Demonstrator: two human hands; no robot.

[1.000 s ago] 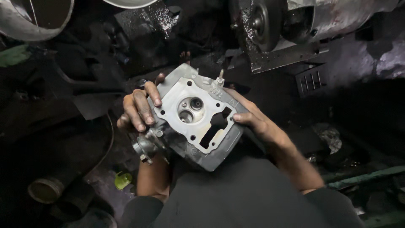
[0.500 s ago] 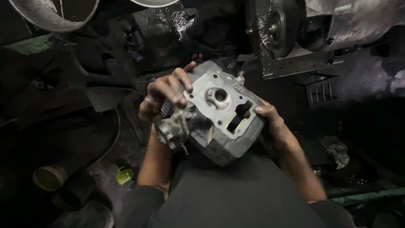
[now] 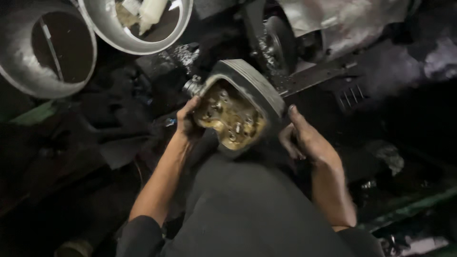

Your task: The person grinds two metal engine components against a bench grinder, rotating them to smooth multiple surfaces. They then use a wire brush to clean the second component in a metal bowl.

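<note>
The finned grey metal cylinder head (image 3: 238, 112) is now flipped, oily yellowish inside facing up (earlier its flat face showed); left hand (image 3: 188, 121) grasps its edge; right hand (image 3: 304, 138) supports the side, grip loose.

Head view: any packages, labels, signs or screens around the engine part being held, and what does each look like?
White plastic bottle: lies in the round metal bowl at top, pale and plain, partly cut off.
No labels, signs or screens show; the engine part in the left hand and right hand bears none.
</note>
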